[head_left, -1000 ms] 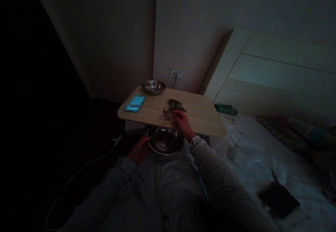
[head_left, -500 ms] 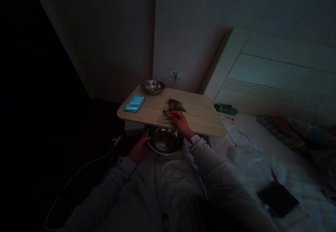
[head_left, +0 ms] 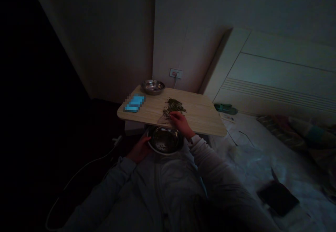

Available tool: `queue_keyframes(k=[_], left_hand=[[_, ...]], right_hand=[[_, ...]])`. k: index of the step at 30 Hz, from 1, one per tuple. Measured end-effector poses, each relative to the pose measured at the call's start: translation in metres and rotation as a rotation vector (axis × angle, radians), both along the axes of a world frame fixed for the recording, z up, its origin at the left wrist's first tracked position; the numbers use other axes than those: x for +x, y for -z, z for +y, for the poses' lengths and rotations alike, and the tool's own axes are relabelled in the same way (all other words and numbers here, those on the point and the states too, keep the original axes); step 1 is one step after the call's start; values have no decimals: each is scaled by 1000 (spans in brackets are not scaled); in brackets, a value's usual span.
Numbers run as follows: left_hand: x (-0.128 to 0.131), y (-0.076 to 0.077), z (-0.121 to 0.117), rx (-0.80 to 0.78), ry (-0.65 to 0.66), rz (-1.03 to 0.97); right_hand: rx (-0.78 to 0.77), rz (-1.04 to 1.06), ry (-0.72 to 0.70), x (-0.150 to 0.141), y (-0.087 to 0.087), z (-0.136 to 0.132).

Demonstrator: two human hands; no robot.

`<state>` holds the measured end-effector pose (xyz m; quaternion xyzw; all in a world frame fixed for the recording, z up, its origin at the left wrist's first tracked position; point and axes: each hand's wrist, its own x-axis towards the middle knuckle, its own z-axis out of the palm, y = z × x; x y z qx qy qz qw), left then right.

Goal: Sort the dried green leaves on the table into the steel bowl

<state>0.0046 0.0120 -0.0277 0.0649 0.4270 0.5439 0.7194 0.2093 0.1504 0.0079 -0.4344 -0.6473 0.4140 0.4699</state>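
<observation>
The left hand (head_left: 140, 150) grips a metal bowl (head_left: 172, 142) by its left rim, thumb along the edge, the other fingers mostly hidden. The bowl sits against the person's front, just below the bench (head_left: 204, 114), with a few dark grains on its bottom. The right hand (head_left: 181, 122) is at the near side of a loose pile of small green grains (head_left: 174, 104) on the bench, its fingers bunched; whether they are fully closed or pinch a grain, I cannot tell. A short row of grains lies near the front edge.

A 2nd metal bowl (head_left: 154, 92) stands at the far left corner, near a phone (head_left: 134, 103) whose bright blue screen is blurred into blocks, its writing unreadable. On the bed (head_left: 244, 128), markings on a pale flat item (head_left: 227, 118) beside a green bottle (head_left: 227, 109) are too small to read.
</observation>
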Motion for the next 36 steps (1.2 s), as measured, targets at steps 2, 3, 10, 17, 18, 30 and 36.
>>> queue_keyframes(k=[2, 3, 10, 17, 18, 30, 36], left_hand=[[1, -1, 0, 2, 6, -2], [1, -1, 0, 2, 9, -5], [0, 0, 0, 15, 7, -7], [1, -3, 0, -4, -4, 4], [2, -4, 0, -6, -4, 5], [0, 0, 1, 10, -2, 2], [-2, 6, 3, 26, 7, -28]], right_hand=[[7, 2, 6, 0, 0, -1], [7, 4, 13, 0, -1, -1], [12, 36, 36, -1, -1, 0], [-70, 59, 45, -2, 0, 3], [-81, 58, 39, -2, 0, 4], [-80, 6, 22, -2, -1, 7], [-60, -14, 5, -1, 2, 7]])
